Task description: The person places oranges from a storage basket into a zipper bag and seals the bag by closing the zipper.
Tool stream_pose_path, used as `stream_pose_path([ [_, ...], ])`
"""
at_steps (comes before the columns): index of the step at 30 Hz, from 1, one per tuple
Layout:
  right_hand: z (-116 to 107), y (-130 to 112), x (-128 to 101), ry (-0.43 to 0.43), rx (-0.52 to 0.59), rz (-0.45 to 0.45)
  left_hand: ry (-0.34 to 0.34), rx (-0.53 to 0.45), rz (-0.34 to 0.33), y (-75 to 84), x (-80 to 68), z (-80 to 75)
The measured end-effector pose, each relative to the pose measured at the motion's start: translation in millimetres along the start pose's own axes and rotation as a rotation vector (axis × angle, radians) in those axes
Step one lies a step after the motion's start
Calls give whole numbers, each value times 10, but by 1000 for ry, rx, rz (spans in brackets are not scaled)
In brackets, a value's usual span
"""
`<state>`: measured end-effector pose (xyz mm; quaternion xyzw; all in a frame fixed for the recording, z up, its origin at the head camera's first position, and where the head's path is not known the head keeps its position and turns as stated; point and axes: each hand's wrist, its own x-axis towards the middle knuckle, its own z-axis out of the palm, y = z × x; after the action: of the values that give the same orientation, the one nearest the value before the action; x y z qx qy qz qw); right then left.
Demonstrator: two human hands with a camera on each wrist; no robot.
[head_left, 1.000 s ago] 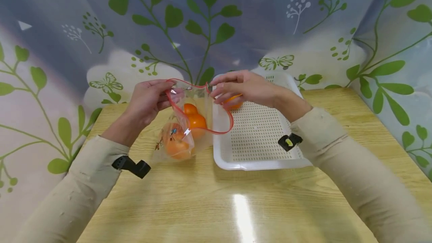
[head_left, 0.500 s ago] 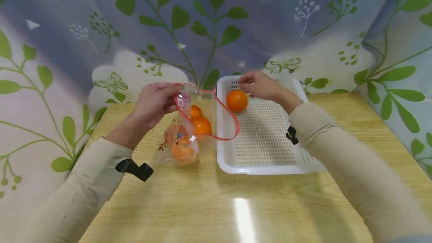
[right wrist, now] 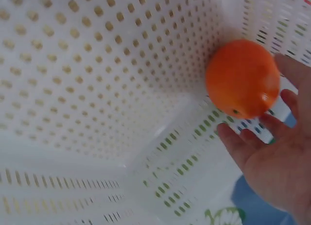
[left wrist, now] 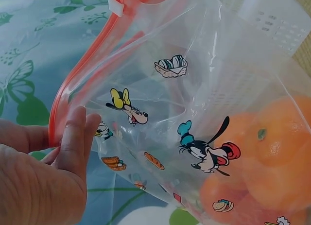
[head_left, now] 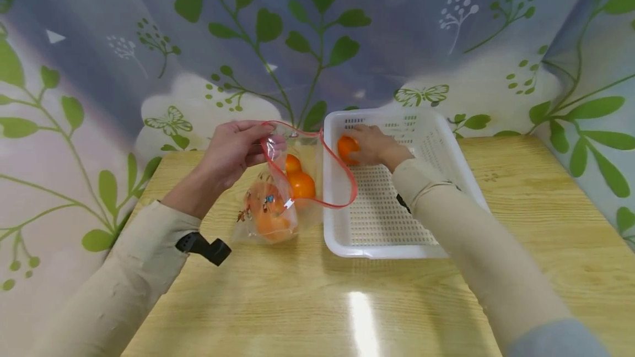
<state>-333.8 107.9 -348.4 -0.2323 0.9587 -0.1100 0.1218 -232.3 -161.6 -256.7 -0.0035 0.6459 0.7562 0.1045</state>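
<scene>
My left hand (head_left: 234, 150) pinches the red-edged mouth of a clear zip bag (left wrist: 165, 103) printed with cartoon figures, holding it spread wide. Several oranges (head_left: 301, 186) lie in the bag's lower part, which rests on the table left of a white perforated plastic basket (head_left: 387, 251). One loose orange (right wrist: 240, 79) sits in the basket's far left corner. Over that corner reaches my right hand (head_left: 372, 145), palm toward the orange. In the right wrist view its spread fingers (right wrist: 233, 142) are right at the orange's side, not curled round it.
The bag's red rim (head_left: 353, 191) overhangs the basket's left edge in the head view. Behind the wooden table (head_left: 278, 302) hangs a curtain (head_left: 278, 26) with a leaf print. A black wrist strap (head_left: 203, 247) sits on the left sleeve.
My right hand has left the bag's mouth, swung right over the basket and come down to the loose orange. The left hand still holds the bag by its edge.
</scene>
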Motion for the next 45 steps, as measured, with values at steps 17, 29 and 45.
stream_pose_path([
  [17,30,13,-54,18,126,153,-25,-10,-8,-20,-34,76],
  [29,-7,152,-196,-33,360,222,-1,9,-11,-60,-15,54],
  [45,-592,-211,-996,255,506,-59,32,-10,-6,-59,-41,16],
])
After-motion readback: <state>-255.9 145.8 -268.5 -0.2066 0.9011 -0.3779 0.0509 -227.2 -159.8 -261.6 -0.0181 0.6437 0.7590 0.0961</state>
